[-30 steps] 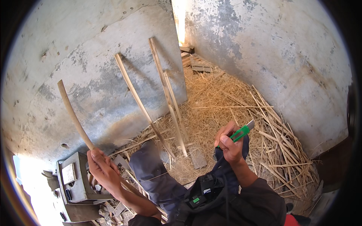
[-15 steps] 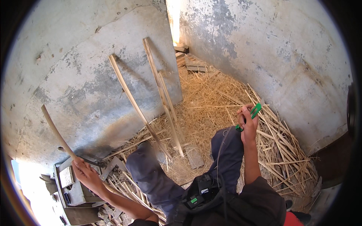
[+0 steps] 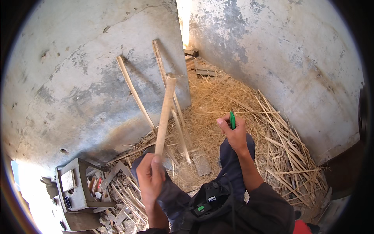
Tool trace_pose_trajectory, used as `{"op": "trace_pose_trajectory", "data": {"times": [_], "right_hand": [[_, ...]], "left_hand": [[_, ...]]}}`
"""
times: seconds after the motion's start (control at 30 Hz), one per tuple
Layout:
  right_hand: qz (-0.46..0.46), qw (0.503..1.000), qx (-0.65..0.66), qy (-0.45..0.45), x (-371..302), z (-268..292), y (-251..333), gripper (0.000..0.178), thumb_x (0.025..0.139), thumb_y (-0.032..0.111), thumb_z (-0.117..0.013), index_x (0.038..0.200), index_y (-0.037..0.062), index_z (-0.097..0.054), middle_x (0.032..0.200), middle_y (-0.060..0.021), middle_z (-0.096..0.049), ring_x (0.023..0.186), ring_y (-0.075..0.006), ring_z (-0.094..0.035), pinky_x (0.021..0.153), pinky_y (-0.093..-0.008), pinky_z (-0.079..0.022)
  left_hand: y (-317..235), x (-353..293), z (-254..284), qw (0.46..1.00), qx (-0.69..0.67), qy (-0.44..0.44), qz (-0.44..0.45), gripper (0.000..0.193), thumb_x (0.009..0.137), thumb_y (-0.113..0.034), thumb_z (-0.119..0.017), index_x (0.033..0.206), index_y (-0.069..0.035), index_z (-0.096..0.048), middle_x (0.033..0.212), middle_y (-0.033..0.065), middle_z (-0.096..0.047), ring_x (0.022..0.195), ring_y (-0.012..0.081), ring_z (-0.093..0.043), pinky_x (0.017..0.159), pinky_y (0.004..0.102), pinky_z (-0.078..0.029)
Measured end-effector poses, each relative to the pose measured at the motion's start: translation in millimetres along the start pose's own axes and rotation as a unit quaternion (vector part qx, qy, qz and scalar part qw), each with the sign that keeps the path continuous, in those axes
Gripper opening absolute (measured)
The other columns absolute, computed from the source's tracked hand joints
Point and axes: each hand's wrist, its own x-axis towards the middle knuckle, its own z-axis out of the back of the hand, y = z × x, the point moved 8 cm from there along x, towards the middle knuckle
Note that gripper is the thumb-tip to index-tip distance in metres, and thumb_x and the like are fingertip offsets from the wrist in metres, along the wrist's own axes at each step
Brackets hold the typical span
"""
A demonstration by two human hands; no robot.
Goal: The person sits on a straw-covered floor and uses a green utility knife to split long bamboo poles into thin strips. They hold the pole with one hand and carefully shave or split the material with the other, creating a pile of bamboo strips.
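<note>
My left hand (image 3: 151, 175) is closed round the lower end of a pale wooden stick (image 3: 165, 117), which points up and slightly right in front of my knees. The stick's upper part is a little blurred. Above my right knee, my right hand (image 3: 235, 134) has its fingers wrapped round a slim green-handled tool (image 3: 232, 120) pointing upward. A small dark tip shows at its top; most of the handle is hidden in the fingers. Stick and tool are apart. Behind the stick, wooden strips (image 3: 134, 91) lean against the left wall.
Straw-like shavings (image 3: 214, 93) cover the floor ahead. A heap of long split strips (image 3: 296, 167) lies along the right wall. At lower left stands a worn grey stool-like frame (image 3: 82, 195) with odds and ends in it, beside more strips (image 3: 128, 199). A block (image 3: 202, 165) lies between my feet.
My left hand has swung the stick from the far left to the middle, now more upright. My right hand has moved left, turning the green-handled tool from slanted to upright.
</note>
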Motion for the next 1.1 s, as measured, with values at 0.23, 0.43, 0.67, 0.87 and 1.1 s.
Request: {"op": "trace_pose_trajectory", "data": {"times": [0.23, 0.43, 0.67, 0.87, 1.1], "right_hand": [[0.058, 0.966, 0.238, 0.082, -5, -46, 63, 0.027, 0.101, 0.018, -0.076, 0.118, -0.0016, -0.074, 0.094, -0.0066, -0.077, 0.071, -0.0079, -0.065, 0.063, -0.0257, -0.044], [0.032, 0.974, 0.208, 0.081, -2, -58, 64, 0.023, 0.095, 0.011, -0.081, 0.112, -0.0012, -0.071, 0.084, -0.0019, -0.071, 0.061, -0.0033, -0.054, 0.052, -0.0219, -0.035], [-0.02, 0.965, 0.241, 0.097, -5, -60, 56, 0.016, 0.096, 0.009, -0.081, 0.106, 0.0001, -0.071, 0.079, 0.0015, -0.064, 0.063, -0.004, -0.05, 0.057, -0.0239, -0.036], [-0.011, 0.958, 0.257, 0.126, -6, -59, 48, 0.012, 0.098, 0.006, -0.079, 0.107, -0.0015, -0.077, 0.099, -0.0073, -0.08, 0.092, -0.0131, -0.075, 0.086, -0.0294, -0.059], [0.017, 0.959, 0.254, 0.124, -7, -56, 54, 0.012, 0.099, 0.005, -0.077, 0.108, -0.0027, -0.076, 0.097, -0.0086, -0.08, 0.09, -0.0124, -0.074, 0.084, -0.0279, -0.058]], "left_hand": [[3, -15, -41, 0.997, -0.024, 0.044, 0.053, 0.027, 0.114, -0.015, -0.057, 0.095, 0.001, -0.069, 0.07, -0.0002, -0.052, 0.054, 0.0046, -0.045, 0.052, 0.0261, -0.035], [8, -21, -53, 0.997, 0.016, 0.081, -0.009, 0.035, 0.117, -0.021, -0.051, 0.095, 0.001, -0.067, 0.069, -0.003, -0.048, 0.051, 0.0023, -0.045, 0.049, 0.0231, -0.035], [17, -24, -58, 0.99, -0.043, 0.126, 0.04, 0.038, 0.119, -0.026, -0.048, 0.098, 0.0, -0.067, 0.062, -0.003, -0.049, 0.05, 0.0035, -0.045, 0.049, 0.0229, -0.035], [20, -26, -62, 0.981, -0.084, 0.153, 0.081, 0.041, 0.119, -0.03, -0.046, 0.1, -0.001, -0.066, 0.06, -0.0029, -0.049, 0.049, 0.0042, -0.046, 0.049, 0.0227, -0.034], [18, -27, -62, 0.978, -0.104, 0.148, 0.102, 0.035, 0.118, -0.024, -0.047, 0.099, -0.001, -0.067, 0.062, -0.0041, -0.048, 0.052, 0.0032, -0.044, 0.05, 0.024, -0.033]]}}
